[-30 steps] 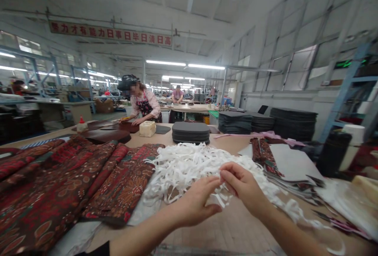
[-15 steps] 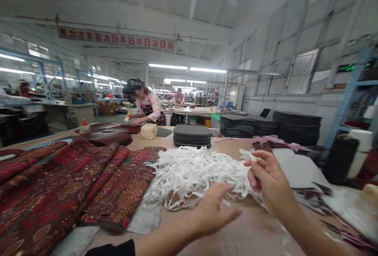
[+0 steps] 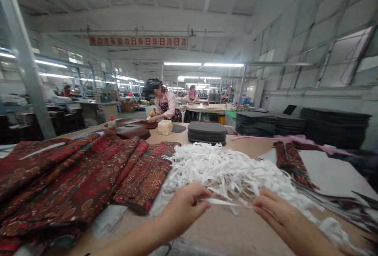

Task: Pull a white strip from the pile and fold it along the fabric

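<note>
Over table [image 3: 224,232], head view: we pinch white strip [image 3: 226,202] taut between left hand [image 3: 184,208] and right hand [image 3: 276,216], just before strip pile [image 3: 227,169]. Red fabric [image 3: 88,177] left, pads [image 3: 206,132] behind, co-worker [image 3: 167,106] beyond.

Only readable text: long red banner [image 3: 138,41] hung under the white ceiling beams at the far wall, one row of white Chinese characters, blurry, roughly "...力才有能力 日事日毕 日清日高". No legible labels, brands or numbers on anything on the tabletop
</note>
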